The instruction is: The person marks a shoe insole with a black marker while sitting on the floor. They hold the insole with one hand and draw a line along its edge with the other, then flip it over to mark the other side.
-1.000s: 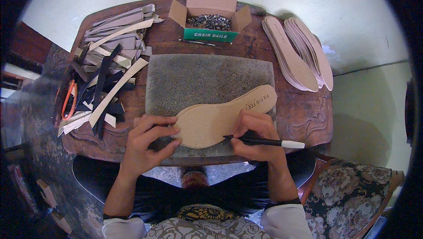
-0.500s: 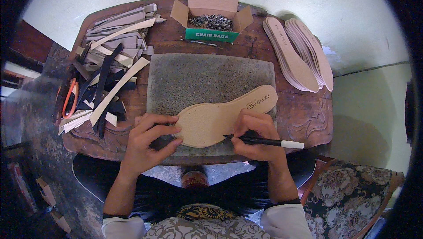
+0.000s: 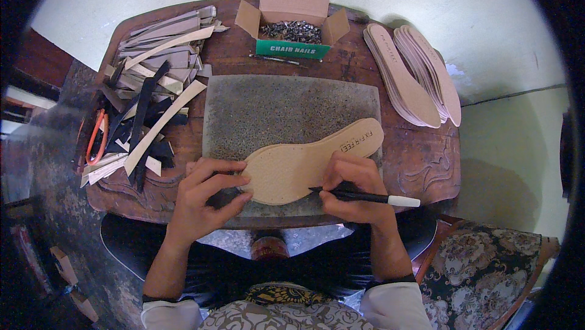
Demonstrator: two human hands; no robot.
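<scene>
A tan insole (image 3: 286, 168), seemingly lying on another of the same shape, rests on a grey speckled slab (image 3: 268, 108). Its wide toe end points left and its heel points to the upper right. My left hand (image 3: 210, 193) grips the toe end at its edge, fingers above and thumb below. In my right hand (image 3: 353, 187) is a black marker pen (image 3: 372, 196) with a white end. The pen's dark tip touches or nearly touches the insole's near edge, around the middle of its length. Small dark dots show along the insole's rim.
A green box (image 3: 292, 47) of metal nails stands open at the back, a thin pen-like rod (image 3: 277, 60) before it. Stacked insoles (image 3: 405, 80) lie at the right. Cut strips (image 3: 161, 129) and orange-handled scissors (image 3: 97, 138) cover the left of the wooden table (image 3: 420, 165).
Almost nothing differs. Both hands, the pen and the insole keep practically the same places.
</scene>
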